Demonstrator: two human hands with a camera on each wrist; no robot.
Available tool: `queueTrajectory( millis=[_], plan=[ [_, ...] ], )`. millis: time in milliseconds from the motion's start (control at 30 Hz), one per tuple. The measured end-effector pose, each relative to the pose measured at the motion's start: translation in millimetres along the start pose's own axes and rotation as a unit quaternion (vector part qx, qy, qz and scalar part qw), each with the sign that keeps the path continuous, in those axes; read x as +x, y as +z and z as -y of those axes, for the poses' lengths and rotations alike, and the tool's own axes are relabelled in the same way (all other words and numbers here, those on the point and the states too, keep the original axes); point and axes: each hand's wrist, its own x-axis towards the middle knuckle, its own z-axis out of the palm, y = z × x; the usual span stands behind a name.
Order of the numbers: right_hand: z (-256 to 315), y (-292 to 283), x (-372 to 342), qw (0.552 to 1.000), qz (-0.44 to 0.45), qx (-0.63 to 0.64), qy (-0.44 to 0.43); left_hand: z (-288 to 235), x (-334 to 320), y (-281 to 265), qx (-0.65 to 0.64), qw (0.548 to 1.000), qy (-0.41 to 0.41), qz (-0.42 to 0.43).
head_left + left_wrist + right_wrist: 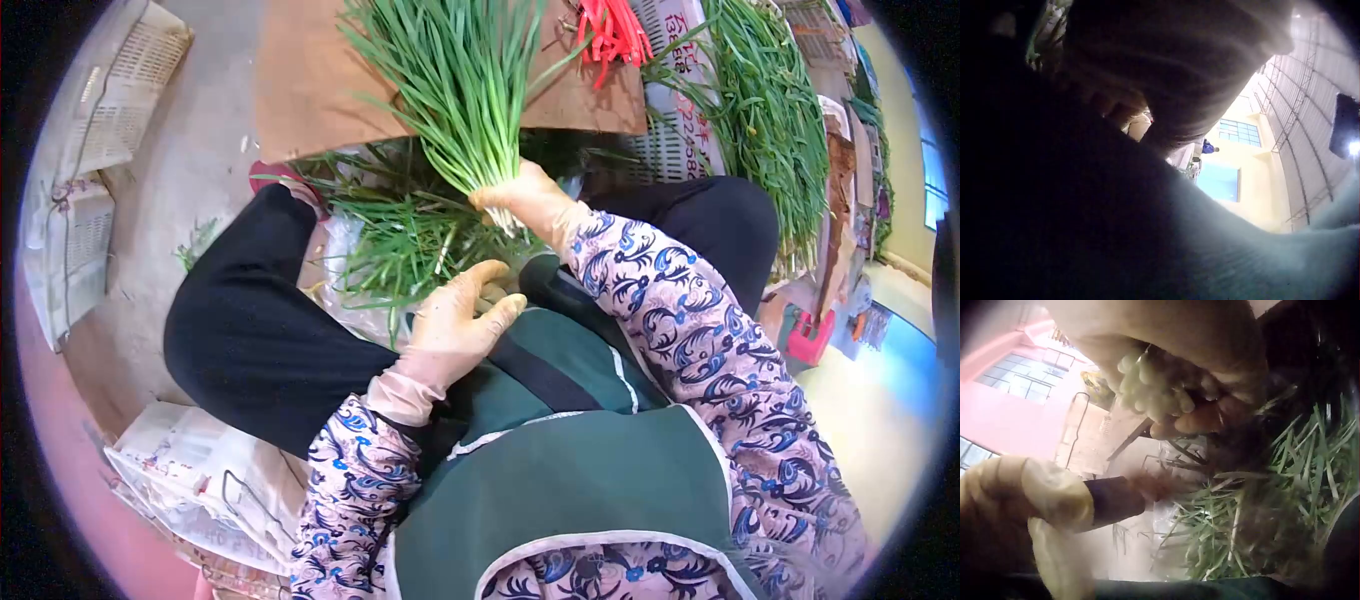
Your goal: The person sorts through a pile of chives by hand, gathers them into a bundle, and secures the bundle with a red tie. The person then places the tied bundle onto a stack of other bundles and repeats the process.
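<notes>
In the head view my gloved right hand (530, 205) grips a bunch of garlic chives (470, 100) near its pale stem ends. The long green leaves fan out over a brown board. Seen from the right wrist, the white cut ends (1154, 387) stick out past curled fingers. My gloved left hand (455, 325) hovers over my lap, below the bunch, its fingers bent loosely and the thumb apart from them. A short dark cylinder-like piece (1116, 500) shows at its fingertip in the right wrist view. The left wrist view is mostly dark cloth.
Loose green leaves and scraps (400, 250) lie between my knees. The brown board (320, 90) stands in front, with red strips (612, 40) at its far right. Beside it, chives (770, 130) are piled by a white crate (690, 120). Other white crates (200, 470) stand at left.
</notes>
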Motion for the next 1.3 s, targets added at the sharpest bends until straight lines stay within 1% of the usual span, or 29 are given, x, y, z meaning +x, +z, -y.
queueTrajectory(
  millis=[67,100,133,167,233,267,333,367,400,433,500,533,567,600,633,667,700,767,800,833,867,900,933,967,1033,1067,1167,1200,1300],
  plan=[
    [-1.5,2.2,1.4,0.998,0.002,0.062,-0.022,-0.1,5.7,-3.0,-0.053,0.998,-0.024,0.000],
    [-3.3,6.1,-6.2,0.995,0.000,0.091,-0.038,3.2,1.3,-3.1,-0.095,0.995,-0.023,-0.030],
    [2.7,6.4,-12.0,0.997,-0.008,0.071,-0.036,3.9,3.8,-2.9,-0.141,0.988,-0.024,-0.060],
    [-6.6,5.7,-8.2,0.996,0.000,0.089,-0.027,1.9,6.2,-2.9,-0.186,0.978,-0.023,-0.087],
    [-1.1,6.7,-13.5,0.994,0.003,0.071,-0.081,-8.5,13.3,-5.7,-0.259,0.958,-0.019,-0.123],
    [2.8,7.7,-16.2,0.992,0.025,0.117,-0.038,-13.8,20.3,-8.9,-0.270,0.952,-0.015,-0.144],
    [5.8,8.6,-9.9,0.992,0.032,0.119,-0.030,-8.5,44.1,-21.4,-0.266,0.947,-0.006,-0.179],
    [7.8,7.4,-8.9,0.992,0.035,0.119,-0.028,-4.2,54.8,-26.8,-0.296,0.940,-0.013,-0.171],
    [12.5,8.1,-13.0,0.992,0.029,0.110,-0.057,-5.9,64.1,-30.6,-0.327,0.931,-0.019,-0.161],
    [19.7,7.3,-17.9,0.993,0.026,0.101,-0.048,-7.0,72.0,-31.9,-0.359,0.921,-0.026,-0.151],
    [9.8,8.3,-13.7,0.992,0.027,0.090,-0.083,-6.1,83.2,-27.7,-0.453,0.887,-0.014,-0.092],
    [9.9,3.2,-14.5,0.995,0.030,0.018,-0.092,-5.2,88.5,-21.3,-0.468,0.879,0.005,-0.091],
    [-1.7,10.9,0.9,0.996,0.030,0.063,-0.061,-1.1,95.3,-15.2,-0.484,0.870,0.022,-0.092],
    [6.0,10.4,-6.3,0.996,0.040,0.019,-0.078,2.8,102.2,-9.6,-0.495,0.863,0.025,-0.103],
    [13.4,10.0,-13.4,0.994,0.050,-0.025,-0.093,12.3,106.9,-11.9,-0.482,0.870,0.017,-0.100],
    [-8.4,7.9,7.0,0.988,0.097,-0.049,-0.107,24.0,110.2,-16.0,-0.470,0.877,0.008,-0.096],
    [-3.7,4.6,5.8,0.988,0.105,-0.068,-0.092,30.5,111.3,-18.2,-0.459,0.884,-0.001,-0.092],
    [10.2,0.2,-2.7,0.985,0.122,-0.107,-0.060,25.5,106.8,-19.5,-0.464,0.878,0.002,-0.113],
    [12.8,-1.2,-5.2,0.990,0.126,-0.035,-0.049,22.9,104.9,-21.0,-0.467,0.876,0.004,-0.121],
    [17.2,-2.9,-5.7,0.992,0.101,-0.032,-0.066,19.8,102.8,-22.1,-0.469,0.874,0.006,-0.130],
    [22.0,-7.4,-10.2,0.995,0.088,-0.021,-0.048,15.2,99.6,-21.3,-0.496,0.855,-0.005,-0.152],
    [36.1,-9.7,-20.0,0.997,0.074,-0.011,-0.030,27.1,105.2,-24.5,-0.497,0.853,0.005,-0.157],
    [18.0,-12.9,-7.7,0.997,0.060,0.024,-0.045,33.7,106.4,-29.4,-0.486,0.862,0.002,-0.140],
    [-1.1,-13.9,2.2,0.996,0.046,0.069,-0.032,38.7,106.8,-32.9,-0.475,0.871,-0.002,-0.123],
    [-13.1,-11.8,8.2,0.987,0.015,0.160,-0.005,30.9,107.3,-26.6,-0.494,0.856,0.005,-0.153],
    [-19.4,-14.4,8.3,0.983,0.033,0.181,0.006,26.2,106.7,-23.9,-0.504,0.847,0.008,-0.168],
    [5.9,-4.3,-11.7,0.971,0.009,0.236,0.026,19.7,105.6,-22.4,-0.528,0.830,0.003,-0.179],
    [10.9,-4.5,-12.7,0.972,0.035,0.231,0.034,22.8,105.3,-24.2,-0.532,0.830,0.006,-0.170],
    [16.4,2.9,-12.0,0.983,0.054,0.173,-0.009,25.4,105.1,-26.2,-0.578,0.806,0.022,-0.128]
  ],
)
